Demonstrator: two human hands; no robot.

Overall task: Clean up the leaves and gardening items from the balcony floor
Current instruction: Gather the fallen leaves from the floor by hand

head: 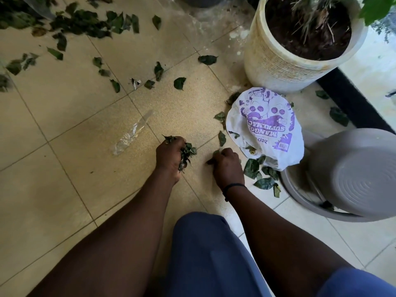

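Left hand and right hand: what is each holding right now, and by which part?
The left hand grips a bunch of leaves around its middle. The right hand pinches a leaf off the floor; where exactly is hidden.

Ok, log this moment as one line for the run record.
left hand: holds bunch of leaves | right hand: picking leaf off floor | bag: lying beside right hand | loose leaves: many left

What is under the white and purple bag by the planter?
Dark leaves poke out from under the bag at its near edge and one at its far left edge. Whatever lies beneath its middle is covered by the bag.
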